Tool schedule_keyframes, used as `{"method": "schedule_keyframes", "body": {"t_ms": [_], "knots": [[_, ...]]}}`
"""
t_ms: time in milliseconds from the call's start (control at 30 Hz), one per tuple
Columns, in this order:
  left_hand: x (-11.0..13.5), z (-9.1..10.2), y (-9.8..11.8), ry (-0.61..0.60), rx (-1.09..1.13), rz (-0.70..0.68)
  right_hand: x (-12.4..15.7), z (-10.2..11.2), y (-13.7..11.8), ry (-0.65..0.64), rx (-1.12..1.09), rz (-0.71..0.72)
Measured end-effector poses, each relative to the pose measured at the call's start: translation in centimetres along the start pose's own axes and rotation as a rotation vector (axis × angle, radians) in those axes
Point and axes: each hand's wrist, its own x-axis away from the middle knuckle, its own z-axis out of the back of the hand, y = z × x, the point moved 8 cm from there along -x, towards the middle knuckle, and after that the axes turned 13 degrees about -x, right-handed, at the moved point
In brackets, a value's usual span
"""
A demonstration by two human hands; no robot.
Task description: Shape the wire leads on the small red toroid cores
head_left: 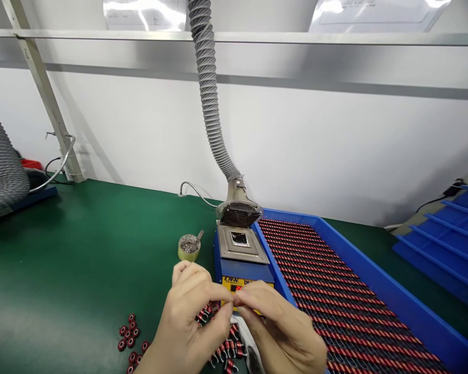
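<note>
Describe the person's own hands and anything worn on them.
The bare, ungloved left hand and the bare, ungloved right hand have slender fingers. No ring, bracelet, watch or marking shows on the visible parts. No sleeve is in view; the picture's lower edge cuts off the arms.

The letters "CM" mark the yellow panel (226,281) of a blue machine (242,269), beside a blurred dark logo (231,279), above a red readout (238,288) partly cut off by the right hand (283,327); overhead sheets (144,15) are illegible.
</note>
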Motion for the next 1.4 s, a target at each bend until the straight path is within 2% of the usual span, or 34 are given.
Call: {"method": "schedule_keyframes", "body": {"t_ms": [100, 167, 200, 267, 333, 367, 400, 433, 500, 600, 700, 800, 833, 900, 1000, 1067, 1100, 1167, 1200, 1267, 1400], "knots": [[-0.1, 0.0, 0.2, -0.004, 0.011, 0.005, 0.1, -0.4, -0.8, -0.048, 0.099, 0.123], [0.0, 0.0, 0.8, 0.017, -0.074, -0.044, 0.2, -0.6, -0.9, -0.06, 0.146, 0.115], [0.2, 0.1, 1.2, 0.043, -0.138, -0.081, 0.2, -0.6, -0.6, -0.051, 0.148, 0.06], [0.6, 0.3, 1.8, 0.112, -0.27, -0.142, 0.5, -0.5, 1.0, -0.015, 0.038, -0.172], [0.9, 0.5, 2.0, 0.17, -0.343, -0.171, 1.2, -0.9, 2.9, 0.024, -0.231, -0.436], [0.9, 0.6, 2.0, 0.173, -0.35, -0.173, 1.5, -1.1, 3.4, 0.045, -0.37, -0.513], [0.8, 0.6, 1.8, 0.158, -0.336, -0.162, 1.5, -1.1, 3.5, 0.072, -0.465, -0.528], [0.6, 0.6, 1.6, 0.133, -0.297, -0.14, 1.2, -0.8, 3.3, 0.105, -0.486, -0.483], [0.2, 0.6, 1.0, 0.089, -0.174, -0.082, 0.4, 0.2, 1.9, 0.135, -0.339, -0.273], [-0.3, 0.7, 0.4, 0.058, 0.017, -0.016, -0.3, 0.1, -0.1, 0.043, -0.079, -0.009], [-0.5, 0.2, 0.3, 0.011, 0.09, 0.013, -0.4, -0.3, -0.8, -0.026, 0.013, 0.077], [-0.3, 0.0, 0.8, 0.029, 0.007, -0.031, -0.2, -0.6, -1.0, -0.065, 0.123, 0.084], [-0.1, 0.0, 1.1, 0.055, -0.067, -0.064, -0.1, -0.7, -0.8, -0.074, 0.155, 0.044], [0.4, 0.0, 1.8, 0.118, -0.236, -0.126, 0.2, -0.6, 0.3, -0.062, 0.132, -0.122], [1.0, 0.3, 2.3, 0.204, -0.362, -0.165, 1.3, -0.8, 2.9, 0.025, -0.229, -0.462], [0.8, 0.6, 2.0, 0.209, -0.334, -0.135, 1.6, -0.9, 3.4, 0.08, -0.427, -0.525], [0.6, 0.6, 1.7, 0.19, -0.289, -0.111, 1.4, -0.5, 3.2, 0.108, -0.417, -0.475], [0.2, 0.7, 1.0, 0.132, -0.152, -0.051, 0.5, 0.6, 1.7, 0.132, -0.239, -0.258], [0.0, 0.6, 0.7, 0.102, -0.08, -0.022, 0.2, 0.9, 0.8, 0.121, -0.138, -0.14], [-0.2, 0.4, 0.3, 0.052, 0.029, 0.027, -0.3, 0.8, -0.4, 0.056, -0.032, 0.007], [-0.1, -0.2, -0.4, -0.016, 0.147, 0.099, -0.5, 0.2, -0.5, -0.013, -0.013, 0.04]]}}
